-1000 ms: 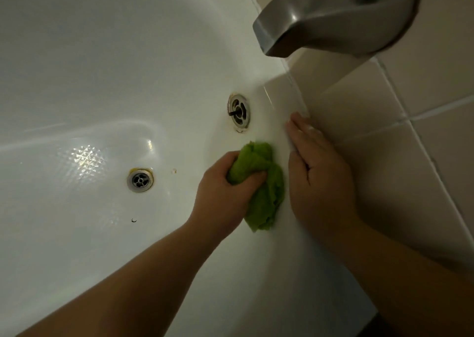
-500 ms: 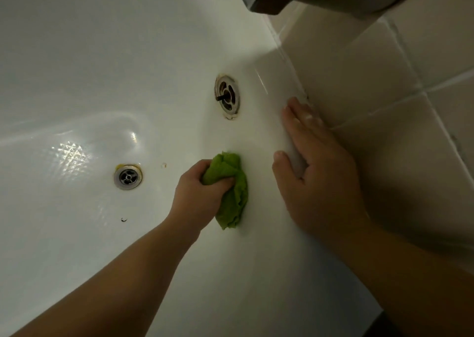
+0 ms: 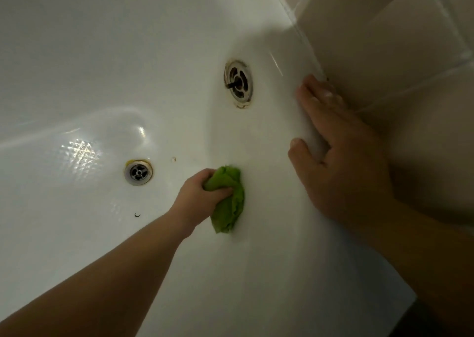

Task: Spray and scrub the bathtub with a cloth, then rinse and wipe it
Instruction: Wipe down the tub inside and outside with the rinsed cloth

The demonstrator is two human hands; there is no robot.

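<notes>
Your left forearm enters from 7 o'clock and runs up toward centre, bare, wrist straight. Your left hand is fisted, knuckles up, fingers and thumb curled tight round a bunched green cloth, pressing it down and out toward 3 o'clock. Your right forearm enters from 4 o'clock. Your right hand lies flat, palm down, fingers straight and together pointing to 11 o'clock, thumb spread toward 9 o'clock, bearing weight.

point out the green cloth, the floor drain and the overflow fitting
green cloth (image 3: 229,203), head view, on the bunched middle below the left hand's fingers
floor drain (image 3: 138,172), head view, on the metal strainer's centre
overflow fitting (image 3: 239,83), head view, on its round metal face
</notes>
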